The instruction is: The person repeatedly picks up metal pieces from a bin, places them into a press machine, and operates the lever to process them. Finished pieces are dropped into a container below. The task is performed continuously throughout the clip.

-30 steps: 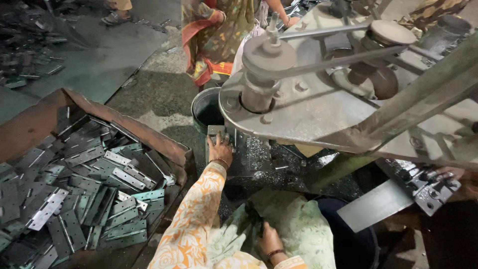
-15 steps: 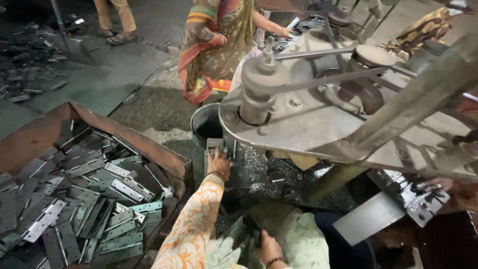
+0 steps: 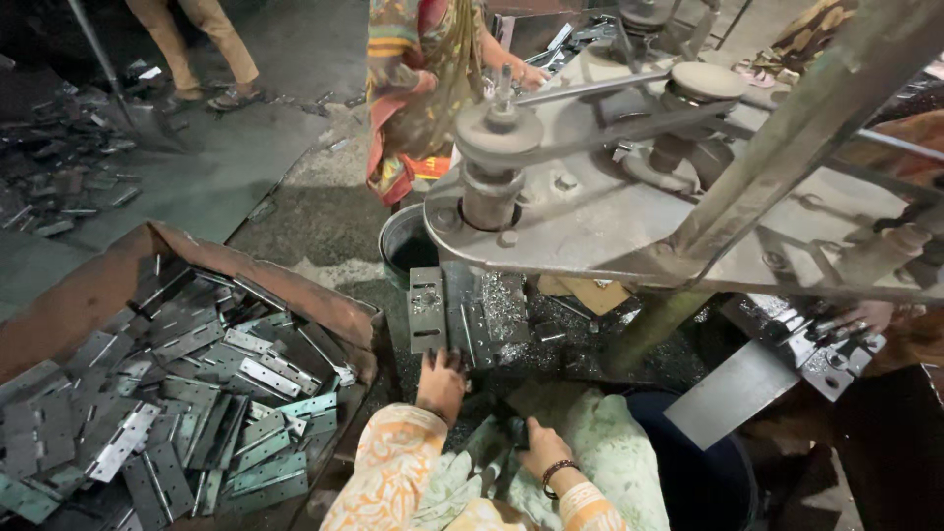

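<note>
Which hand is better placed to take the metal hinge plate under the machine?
Probably the left hand: it is right at the near end of the hinge plate, while the right hand is lower, on the green cloth.

Grey metal hinge (image 3: pixel 427 309) — flat, opened out — under the machine plate

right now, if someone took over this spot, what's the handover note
Left hand: fingers at the near end of a hinge plate lying flat under the press head; grip not clear.
Right hand: low in the lap, on the pale green cloth; whether it holds anything cannot be told.
Stock: a rusty tray to the left, full of hinge plates. A dark bucket stands behind the plate.
Done: one plate lies at the press.
Left: the tray is heaped.
Nearby: another person's hands work at the right side of the press.
</note>
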